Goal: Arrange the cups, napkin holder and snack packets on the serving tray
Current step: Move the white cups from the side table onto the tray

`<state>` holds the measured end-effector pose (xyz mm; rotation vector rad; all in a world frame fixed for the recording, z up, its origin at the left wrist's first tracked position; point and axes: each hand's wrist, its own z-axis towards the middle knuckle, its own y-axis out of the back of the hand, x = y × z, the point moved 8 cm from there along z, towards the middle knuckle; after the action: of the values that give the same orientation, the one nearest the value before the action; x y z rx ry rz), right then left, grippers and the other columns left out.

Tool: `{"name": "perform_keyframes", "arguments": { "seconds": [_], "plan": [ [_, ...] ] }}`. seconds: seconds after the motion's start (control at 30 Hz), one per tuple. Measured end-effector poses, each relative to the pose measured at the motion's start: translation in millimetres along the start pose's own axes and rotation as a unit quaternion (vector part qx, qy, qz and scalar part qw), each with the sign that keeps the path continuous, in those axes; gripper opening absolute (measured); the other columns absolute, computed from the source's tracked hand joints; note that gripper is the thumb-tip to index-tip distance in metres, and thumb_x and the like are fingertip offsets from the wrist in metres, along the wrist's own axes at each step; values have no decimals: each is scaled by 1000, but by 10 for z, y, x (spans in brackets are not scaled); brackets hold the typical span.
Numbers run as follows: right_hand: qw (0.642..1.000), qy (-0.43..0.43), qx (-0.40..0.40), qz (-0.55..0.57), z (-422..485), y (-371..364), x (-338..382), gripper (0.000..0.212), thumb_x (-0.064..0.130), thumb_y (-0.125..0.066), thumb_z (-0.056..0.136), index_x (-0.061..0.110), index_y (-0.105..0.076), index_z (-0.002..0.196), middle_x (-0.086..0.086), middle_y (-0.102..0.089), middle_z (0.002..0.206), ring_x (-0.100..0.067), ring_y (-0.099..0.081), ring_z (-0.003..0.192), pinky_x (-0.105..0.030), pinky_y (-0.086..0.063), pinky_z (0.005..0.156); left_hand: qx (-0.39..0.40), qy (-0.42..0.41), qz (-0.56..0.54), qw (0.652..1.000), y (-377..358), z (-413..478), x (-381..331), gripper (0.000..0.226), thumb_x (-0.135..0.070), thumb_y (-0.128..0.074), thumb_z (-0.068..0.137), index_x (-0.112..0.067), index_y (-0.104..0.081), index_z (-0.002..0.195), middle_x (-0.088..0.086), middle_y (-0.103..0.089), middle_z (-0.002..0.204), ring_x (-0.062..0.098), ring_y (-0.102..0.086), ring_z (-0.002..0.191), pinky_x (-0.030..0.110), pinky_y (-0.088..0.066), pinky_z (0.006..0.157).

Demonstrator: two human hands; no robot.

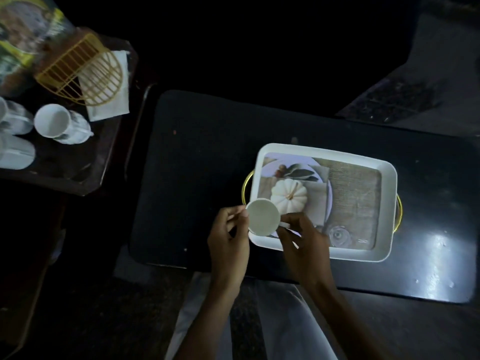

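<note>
A white cup (262, 216) stands upright over the near left corner of the white serving tray (324, 152), which has gold handles and a pumpkin picture. My right hand (304, 242) pinches the cup's handle. My left hand (228, 237) has its fingertips at the cup's left rim. On the side table at the left are a white cup (53, 123), further cups (15, 141), a yellow wire napkin holder (85, 74) lying on a white napkin (111, 100), and snack packets (23, 35).
The tray sits on a dark glossy table (194, 165). A brown side table (78, 165) stands to the left, with a gap between the two. My legs in light trousers (272, 320) show below the table's near edge.
</note>
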<state>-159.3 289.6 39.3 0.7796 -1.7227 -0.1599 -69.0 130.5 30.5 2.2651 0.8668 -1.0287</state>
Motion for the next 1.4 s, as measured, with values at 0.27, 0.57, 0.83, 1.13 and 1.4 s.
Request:
{"name": "perform_keyframes", "arguments": {
  "seconds": [0.27,0.57,0.83,1.13,1.4],
  "plan": [
    [999,-26,5,-22,113,211,-525,16,0,-68,85,12,-65,96,8,-72,88,24,-59,85,5,-42,67,9,27,50,998,-409,-62,289,12,-27,-61,99,-19,-68,103,-8,-73,103,6,-70,97,48,-60,90],
    [998,-9,28,-58,186,121,-602,14,2,-67,86,9,-64,97,18,-65,89,17,-57,84,9,-35,67,-16,25,93,995,-441,14,316,21,-29,-59,100,-14,-67,111,-11,-69,98,-1,-65,92,45,-61,89],
    [996,-43,64,-47,161,66,-758,17,7,-69,87,6,-62,103,3,-72,97,-5,-64,89,3,-43,71,-8,21,114,993,-438,34,429,12,-21,-60,99,-14,-67,106,-7,-71,99,2,-67,92,49,-60,89],
    [995,-51,69,-49,159,37,-779,20,5,-72,84,5,-63,102,7,-68,93,13,-58,82,7,-38,68,-9,13,96,995,-392,74,545,12,-12,-61,98,-12,-69,106,0,-74,105,10,-71,99,48,-61,88],
    [991,-17,81,-101,189,77,-669,40,-20,-58,74,2,-62,107,4,-69,101,-9,-62,93,4,-40,74,5,13,69,998,-330,104,531,20,-7,-51,101,-12,-68,110,5,-73,111,19,-70,107,49,-58,95]
  ]
}}
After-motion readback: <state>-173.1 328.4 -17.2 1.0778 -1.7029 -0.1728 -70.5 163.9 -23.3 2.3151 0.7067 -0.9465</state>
